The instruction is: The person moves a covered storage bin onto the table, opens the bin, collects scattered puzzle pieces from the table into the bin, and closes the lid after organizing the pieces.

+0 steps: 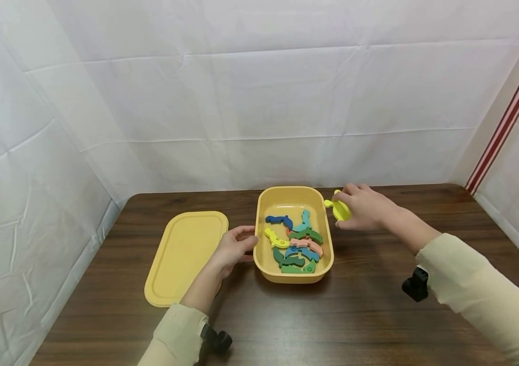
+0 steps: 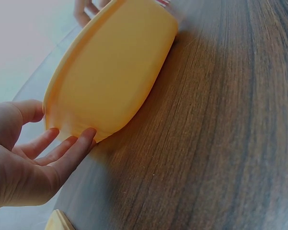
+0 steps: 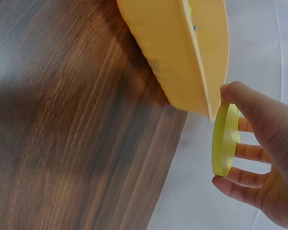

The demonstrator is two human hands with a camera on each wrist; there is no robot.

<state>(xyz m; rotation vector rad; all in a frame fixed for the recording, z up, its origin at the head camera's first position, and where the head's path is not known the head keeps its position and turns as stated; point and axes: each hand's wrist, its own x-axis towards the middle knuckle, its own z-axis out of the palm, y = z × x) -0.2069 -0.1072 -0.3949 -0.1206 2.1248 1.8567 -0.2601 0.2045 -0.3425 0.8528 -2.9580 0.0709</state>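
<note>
A yellow box [image 1: 263, 254] without a lid stands on the table and holds several flat, curved toy pieces, among them a dark blue piece [image 1: 279, 220] and a pink piece [image 1: 307, 246]. My left hand [image 1: 234, 249] touches the box's left side from outside, thumb by the rim and fingers fairly straight along the wall [image 2: 105, 72]. Just off the box's right rim, my right hand [image 1: 362, 207] pinches a bright yellow toy piece [image 1: 340, 209] by its edges, between thumb and fingertips. That piece [image 3: 224, 139] has a rounded body with small knobs.
A flat yellow lid [image 1: 188, 254] lies on the dark wood table [image 1: 355, 315], left of the box and partly behind my left forearm. White cloth [image 1: 259, 101] hangs behind the table's back edge and along both sides.
</note>
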